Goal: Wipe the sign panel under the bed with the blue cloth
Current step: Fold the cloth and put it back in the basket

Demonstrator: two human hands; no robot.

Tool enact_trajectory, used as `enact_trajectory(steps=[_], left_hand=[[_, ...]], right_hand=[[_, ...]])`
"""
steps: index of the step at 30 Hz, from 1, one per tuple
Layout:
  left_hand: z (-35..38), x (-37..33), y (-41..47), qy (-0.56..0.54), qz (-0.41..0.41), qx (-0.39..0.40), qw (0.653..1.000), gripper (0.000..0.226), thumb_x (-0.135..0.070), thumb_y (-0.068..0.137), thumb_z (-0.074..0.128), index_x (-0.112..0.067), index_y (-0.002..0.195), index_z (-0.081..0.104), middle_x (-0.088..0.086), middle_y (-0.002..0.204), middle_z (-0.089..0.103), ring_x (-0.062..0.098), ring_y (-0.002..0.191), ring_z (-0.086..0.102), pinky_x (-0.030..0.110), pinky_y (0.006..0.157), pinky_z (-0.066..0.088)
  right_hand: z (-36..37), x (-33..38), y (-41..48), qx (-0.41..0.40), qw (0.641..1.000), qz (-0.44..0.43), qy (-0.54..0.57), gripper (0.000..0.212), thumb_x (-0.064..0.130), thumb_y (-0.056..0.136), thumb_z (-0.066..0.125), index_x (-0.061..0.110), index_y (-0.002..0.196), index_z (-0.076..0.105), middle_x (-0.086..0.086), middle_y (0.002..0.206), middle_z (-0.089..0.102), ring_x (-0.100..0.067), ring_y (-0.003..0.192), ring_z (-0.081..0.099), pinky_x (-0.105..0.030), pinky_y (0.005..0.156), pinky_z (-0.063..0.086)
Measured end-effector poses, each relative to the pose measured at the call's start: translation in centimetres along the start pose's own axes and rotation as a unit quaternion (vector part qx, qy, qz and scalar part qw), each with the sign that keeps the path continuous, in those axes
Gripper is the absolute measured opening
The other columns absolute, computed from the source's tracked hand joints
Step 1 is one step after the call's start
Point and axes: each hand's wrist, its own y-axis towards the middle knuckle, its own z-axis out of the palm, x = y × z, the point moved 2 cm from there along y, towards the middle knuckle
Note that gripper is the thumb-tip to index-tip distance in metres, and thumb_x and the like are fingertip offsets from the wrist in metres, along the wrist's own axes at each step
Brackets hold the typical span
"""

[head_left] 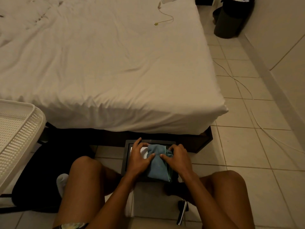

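Lying bunched on sign panel (125,158), folded blue cloth (156,162)

You can read no text anywhere here: the sign panel (127,156) shows only a pale patch, mostly covered by the blue cloth (156,162) and your hands, with no legible lettering.

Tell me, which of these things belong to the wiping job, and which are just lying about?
In use:
blue cloth
sign panel, on the floor at the bed's edge
left hand and right hand, both on the cloth

Lying about:
bed
white plastic basket
dark bin
cable across the floor tiles
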Motion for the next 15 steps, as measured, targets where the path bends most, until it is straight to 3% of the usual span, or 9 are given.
enact_trajectory(steps=[3, 6, 9, 13, 15], left_hand=[[-0.2, 0.0, 0.0, 0.018, 0.030, 0.010, 0.999, 0.040, -0.018, 0.074, 0.083, -0.017, 0.109, 0.064, -0.003, 0.137, 0.049, 0.009, 0.128, 0.043, 0.021, 0.099, 0.034], [-0.1, 0.1, 0.0, 0.026, 0.029, 0.019, 0.999, 0.038, -0.019, 0.072, 0.081, -0.023, 0.105, 0.063, -0.007, 0.110, 0.064, 0.011, 0.105, 0.060, 0.011, 0.086, 0.041], [-0.4, -0.2, 0.1, -0.013, -0.010, 0.042, 0.999, 0.037, -0.009, 0.072, 0.081, -0.029, 0.095, 0.059, -0.005, 0.092, 0.068, 0.011, 0.088, 0.067, 0.025, 0.076, 0.054], [-1.6, -1.1, 0.6, -0.031, -0.023, 0.080, 0.996, 0.041, 0.007, 0.074, 0.077, -0.024, 0.089, 0.055, -0.002, 0.088, 0.063, 0.011, 0.074, 0.062, 0.025, 0.068, 0.054], [-2.3, -1.6, 0.6, -0.020, -0.022, 0.100, 0.995, 0.038, 0.004, 0.077, 0.076, -0.023, 0.094, 0.057, -0.001, 0.096, 0.064, 0.011, 0.075, 0.061, 0.024, 0.068, 0.054]], right_hand=[[-0.2, 0.3, 0.5, 0.019, 0.999, 0.015, 0.022, 0.032, 0.045, 0.069, 0.080, 0.027, 0.075, 0.053, 0.000, 0.091, 0.055, -0.018, 0.083, 0.056, -0.035, 0.071, 0.050], [-0.4, 0.6, 0.3, 0.044, 0.998, 0.021, 0.037, 0.035, 0.036, 0.071, 0.080, 0.026, 0.069, 0.047, 0.001, 0.079, 0.061, -0.017, 0.074, 0.059, -0.034, 0.065, 0.050], [-0.8, 0.9, 0.0, 0.043, 0.997, 0.019, 0.058, 0.034, 0.032, 0.072, 0.081, 0.024, 0.073, 0.047, 0.001, 0.077, 0.062, -0.019, 0.073, 0.061, -0.033, 0.064, 0.048], [-2.0, 1.8, -0.2, 0.074, 0.996, 0.002, 0.058, 0.030, 0.033, 0.073, 0.081, 0.020, 0.093, 0.062, -0.002, 0.090, 0.065, -0.019, 0.085, 0.062, -0.028, 0.070, 0.047], [-2.8, 2.8, -0.4, 0.101, 0.994, -0.025, 0.026, 0.022, 0.034, 0.076, 0.078, 0.018, 0.085, 0.064, -0.002, 0.082, 0.063, -0.018, 0.080, 0.061, -0.031, 0.069, 0.046]])
